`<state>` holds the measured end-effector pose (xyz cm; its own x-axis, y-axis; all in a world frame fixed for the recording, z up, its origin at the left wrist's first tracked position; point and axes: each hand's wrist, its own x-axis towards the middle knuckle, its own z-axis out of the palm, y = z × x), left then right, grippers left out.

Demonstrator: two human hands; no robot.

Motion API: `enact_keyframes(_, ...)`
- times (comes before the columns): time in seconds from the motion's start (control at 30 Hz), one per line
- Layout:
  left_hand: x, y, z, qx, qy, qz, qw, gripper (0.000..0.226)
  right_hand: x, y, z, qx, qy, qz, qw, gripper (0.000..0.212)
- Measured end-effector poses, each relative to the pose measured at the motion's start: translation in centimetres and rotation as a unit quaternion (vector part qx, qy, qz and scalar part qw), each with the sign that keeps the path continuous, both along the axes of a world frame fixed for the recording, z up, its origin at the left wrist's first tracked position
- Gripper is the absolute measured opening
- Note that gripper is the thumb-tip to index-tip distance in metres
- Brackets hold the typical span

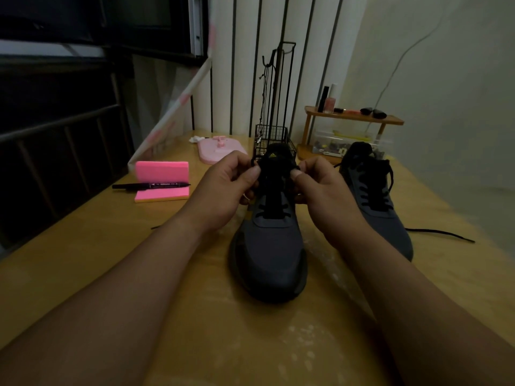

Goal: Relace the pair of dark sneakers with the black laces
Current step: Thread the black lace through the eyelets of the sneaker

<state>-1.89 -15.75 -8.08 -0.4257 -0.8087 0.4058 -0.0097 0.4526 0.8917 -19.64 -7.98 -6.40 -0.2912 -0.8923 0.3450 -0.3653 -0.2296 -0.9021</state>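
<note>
1. A dim room: a yellow wooden worktop (pixel 83 260) runs back to a striped wall, with a dark window on the left.
2. Far left, one pink notepad (pixel 161 196) lies flat, with a black marker (pixel 152 186) resting across it.
3. The left hand (pixel 223 188) pinches the black lace (pixel 274 165) at the tongue of the near sneaker (pixel 269 246).
4. That dark grey sneaker stands mid-worktop, toe toward the person, with a wire basket (pixel 274 137) behind it.
5. The right hand (pixel 323 196) pinches the same lace from the other side, close to the left hand.
6. The second sneaker (pixel 373 201) stands just right of it, laced, with a loose lace end (pixel 440 233) trailing over the worktop.
7. A small wooden shelf (pixel 354 118) holds small bottles at the back right.
</note>
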Motion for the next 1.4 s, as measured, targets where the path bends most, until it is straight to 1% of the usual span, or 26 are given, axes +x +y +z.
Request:
enact_keyframes(0.07,0.0,0.1,0.1,-0.003,-0.003,0.004,1.000,0.012,-0.1,0.0,0.0,0.000,0.002,-0.003,1.000,0.012)
enact_keyframes(0.3,-0.1,0.3,0.2,-0.004,-0.008,0.006,1.000,0.012,0.1,-0.1,-0.2,0.003,-0.034,-0.013,0.999,0.011)
enact_keyframes(0.5,0.1,0.5,0.4,-0.004,-0.013,0.006,1.000,0.011,0.0,0.2,0.0,-0.003,-0.025,0.015,1.000,0.012)
enact_keyframes(0.6,0.2,0.7,0.4,-0.005,-0.012,0.015,1.000,0.016,0.1,0.3,-0.1,0.001,-0.012,0.017,1.000,0.014)
enact_keyframes(0.83,0.3,1.1,0.8,0.002,-0.003,0.011,1.000,0.021,-0.1,0.5,-0.1,-0.014,-0.001,0.021,1.000,0.008)
enact_keyframes(0.87,0.5,1.1,0.9,0.014,0.001,0.005,1.000,0.025,-0.1,0.6,0.0,-0.015,-0.002,0.023,1.000,0.012)
enact_keyframes(0.93,0.7,1.2,1.0,0.029,-0.012,-0.006,1.000,0.040,-0.1,0.9,0.1,-0.009,0.002,0.022,1.000,0.035)
enact_keyframes(0.97,0.7,1.1,1.0,0.021,-0.032,-0.003,0.999,0.044,0.0,0.9,0.1,-0.001,0.009,0.018,1.000,0.046)
enact_keyframes(1.0,0.6,1.1,0.9,0.011,-0.049,0.003,0.999,0.043,0.0,0.9,0.0,0.004,0.011,0.009,1.000,0.050)
enact_keyframes(1.03,0.4,1.1,0.8,0.003,-0.057,0.010,0.998,0.038,0.1,0.7,-0.1,0.005,0.009,-0.004,1.000,0.049)
enact_keyframes(1.07,0.3,1.1,0.8,-0.003,-0.057,0.017,0.998,0.029,0.1,0.6,-0.2,0.004,0.007,-0.017,1.000,0.041)
enact_keyframes(1.13,0.2,1.0,0.8,-0.002,-0.048,0.025,0.999,0.009,0.2,0.3,-0.4,-0.009,0.005,-0.036,0.999,0.018)
enact_keyframes(1.17,0.1,0.9,0.8,0.007,-0.042,0.028,0.999,0.004,0.2,0.2,-0.5,-0.017,0.008,-0.038,0.999,0.008)
enact_keyframes(1.2,0.1,0.8,0.8,0.019,-0.033,0.033,0.999,0.006,0.2,0.1,-0.5,-0.025,0.014,-0.042,0.999,0.004)
enact_keyframes(1.3,0.0,0.7,0.9,0.042,-0.013,0.051,0.998,0.014,0.0,-0.4,-0.6,-0.035,0.035,-0.073,0.996,0.003)
enact_keyframes(1.4,-0.2,0.8,0.9,0.014,-0.020,0.056,0.998,0.011,-0.1,-0.7,-0.6,-0.044,0.041,-0.074,0.995,0.005)
